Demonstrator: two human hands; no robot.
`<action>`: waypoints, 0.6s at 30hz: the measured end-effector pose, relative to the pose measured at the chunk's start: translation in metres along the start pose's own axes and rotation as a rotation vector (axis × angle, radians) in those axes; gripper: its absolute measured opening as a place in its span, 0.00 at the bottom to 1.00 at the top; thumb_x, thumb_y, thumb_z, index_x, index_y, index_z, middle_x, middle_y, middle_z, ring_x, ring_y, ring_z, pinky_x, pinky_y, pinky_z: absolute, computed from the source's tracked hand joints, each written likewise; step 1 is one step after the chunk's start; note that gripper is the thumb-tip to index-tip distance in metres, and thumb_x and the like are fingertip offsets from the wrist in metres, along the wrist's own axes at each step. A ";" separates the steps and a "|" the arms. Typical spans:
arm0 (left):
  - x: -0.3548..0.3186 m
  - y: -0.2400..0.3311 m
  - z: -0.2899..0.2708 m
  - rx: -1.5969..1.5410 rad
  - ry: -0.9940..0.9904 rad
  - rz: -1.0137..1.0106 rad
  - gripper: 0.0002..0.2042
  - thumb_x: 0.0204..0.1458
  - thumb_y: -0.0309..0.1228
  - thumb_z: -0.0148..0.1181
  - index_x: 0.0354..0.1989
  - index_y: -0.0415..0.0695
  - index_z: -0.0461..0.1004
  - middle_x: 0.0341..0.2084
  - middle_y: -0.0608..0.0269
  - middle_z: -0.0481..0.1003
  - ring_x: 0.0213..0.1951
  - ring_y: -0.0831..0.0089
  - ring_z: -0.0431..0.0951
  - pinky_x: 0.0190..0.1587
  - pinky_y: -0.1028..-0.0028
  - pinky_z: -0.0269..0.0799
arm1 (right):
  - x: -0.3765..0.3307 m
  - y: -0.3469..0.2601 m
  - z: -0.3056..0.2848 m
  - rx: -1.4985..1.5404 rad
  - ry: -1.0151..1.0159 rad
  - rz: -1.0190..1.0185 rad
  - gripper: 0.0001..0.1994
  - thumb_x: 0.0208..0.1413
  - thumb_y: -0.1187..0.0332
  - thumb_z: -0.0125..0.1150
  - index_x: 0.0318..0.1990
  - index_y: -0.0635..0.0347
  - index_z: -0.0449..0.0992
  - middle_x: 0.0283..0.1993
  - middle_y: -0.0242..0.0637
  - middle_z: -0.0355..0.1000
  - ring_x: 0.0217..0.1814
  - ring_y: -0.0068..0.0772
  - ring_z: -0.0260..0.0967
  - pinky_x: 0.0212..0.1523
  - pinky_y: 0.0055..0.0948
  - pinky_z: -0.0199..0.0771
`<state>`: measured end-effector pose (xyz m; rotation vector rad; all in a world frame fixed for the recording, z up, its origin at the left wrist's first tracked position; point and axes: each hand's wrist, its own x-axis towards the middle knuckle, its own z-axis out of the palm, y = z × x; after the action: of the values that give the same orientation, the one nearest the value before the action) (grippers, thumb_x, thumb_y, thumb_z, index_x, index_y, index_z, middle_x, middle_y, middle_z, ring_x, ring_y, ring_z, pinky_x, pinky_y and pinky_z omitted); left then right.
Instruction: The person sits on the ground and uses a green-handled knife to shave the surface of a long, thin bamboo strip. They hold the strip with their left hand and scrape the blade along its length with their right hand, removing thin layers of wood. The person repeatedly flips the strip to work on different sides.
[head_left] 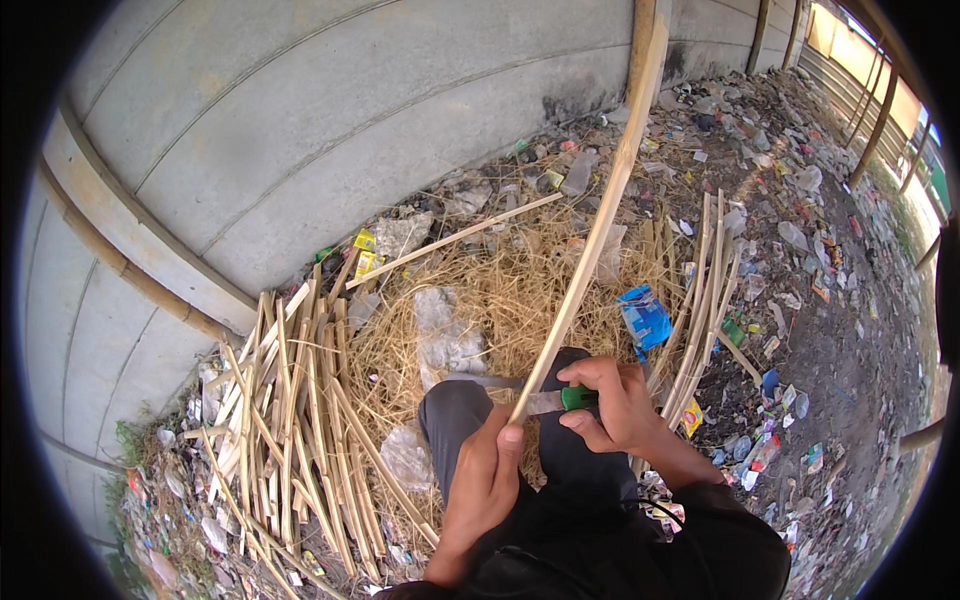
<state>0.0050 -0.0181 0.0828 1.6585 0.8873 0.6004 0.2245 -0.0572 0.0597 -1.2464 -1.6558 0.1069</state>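
Dark-clothed knees fill the bottom centre of the view, both forearms rising from the lower edge over them. Left hand point(487, 478): fingers wrapped together round the lower end of a long bamboo strip point(600, 215), thumb pressed up along it. Strip runs from that grip up and to the right, tilted, its far end reaching the grey concrete wall point(300, 120) near the top edge. Right hand point(612, 402): fingers clamped on the green handle of a knife point(562, 400). Blade points left, lies across the strip and touches it just above the left thumb.

Surroundings: pile of split bamboo slats point(290, 420) lies on the ground to the left of the knees, fanned out. Second, smaller bundle of slats point(705, 300) lies to the right, just beyond the right hand. Heap of dry shavings point(500, 290) sits between the two, ahead of the knees. Blue wrapper point(645, 318) lies at its right edge. Scattered litter point(800, 230) covers the ground further right.
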 end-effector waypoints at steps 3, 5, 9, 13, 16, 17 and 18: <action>0.000 0.002 0.002 0.040 0.056 0.019 0.19 0.77 0.40 0.47 0.58 0.34 0.73 0.28 0.47 0.74 0.30 0.51 0.76 0.35 0.58 0.70 | 0.006 -0.003 -0.006 -0.102 -0.138 -0.026 0.16 0.62 0.55 0.74 0.42 0.58 0.77 0.27 0.35 0.77 0.23 0.41 0.77 0.27 0.35 0.75; 0.002 0.005 0.005 0.081 0.095 0.062 0.19 0.77 0.41 0.47 0.58 0.34 0.73 0.30 0.43 0.75 0.32 0.45 0.77 0.37 0.57 0.72 | 0.011 -0.006 -0.004 -0.156 -0.158 -0.057 0.17 0.59 0.55 0.76 0.39 0.58 0.77 0.28 0.34 0.77 0.23 0.40 0.77 0.28 0.35 0.75; 0.006 0.005 0.011 0.138 0.188 0.206 0.20 0.77 0.42 0.47 0.57 0.35 0.71 0.34 0.38 0.76 0.37 0.34 0.78 0.39 0.52 0.73 | 0.014 -0.005 -0.003 -0.238 -0.136 -0.142 0.18 0.61 0.50 0.73 0.41 0.55 0.77 0.31 0.31 0.79 0.23 0.36 0.78 0.23 0.34 0.75; 0.009 0.007 0.014 0.201 0.230 0.270 0.20 0.77 0.43 0.46 0.54 0.35 0.72 0.34 0.38 0.76 0.37 0.33 0.78 0.39 0.50 0.73 | 0.015 -0.006 0.002 -0.247 -0.114 -0.165 0.19 0.60 0.49 0.74 0.43 0.53 0.79 0.31 0.30 0.79 0.22 0.34 0.78 0.22 0.32 0.74; 0.010 0.004 0.017 0.217 0.256 0.295 0.19 0.77 0.43 0.46 0.50 0.36 0.72 0.33 0.38 0.75 0.36 0.33 0.78 0.37 0.50 0.72 | 0.019 -0.003 0.003 -0.241 -0.086 -0.182 0.19 0.58 0.49 0.75 0.42 0.53 0.79 0.31 0.29 0.80 0.22 0.33 0.78 0.22 0.30 0.74; 0.011 0.002 0.017 0.233 0.255 0.275 0.19 0.77 0.43 0.46 0.50 0.36 0.72 0.33 0.38 0.75 0.36 0.33 0.78 0.36 0.49 0.72 | 0.020 -0.002 0.004 -0.239 -0.073 -0.191 0.19 0.58 0.49 0.75 0.42 0.53 0.80 0.32 0.29 0.80 0.22 0.33 0.78 0.22 0.30 0.74; 0.011 0.001 0.017 0.250 0.254 0.256 0.19 0.77 0.42 0.46 0.49 0.36 0.72 0.33 0.38 0.75 0.35 0.33 0.78 0.36 0.49 0.72 | 0.020 -0.003 0.003 -0.246 -0.081 -0.183 0.18 0.58 0.49 0.75 0.41 0.53 0.80 0.31 0.29 0.80 0.23 0.33 0.78 0.22 0.30 0.74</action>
<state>0.0249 -0.0197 0.0786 1.9694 0.9690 0.9220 0.2212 -0.0414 0.0729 -1.2780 -1.8881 -0.1661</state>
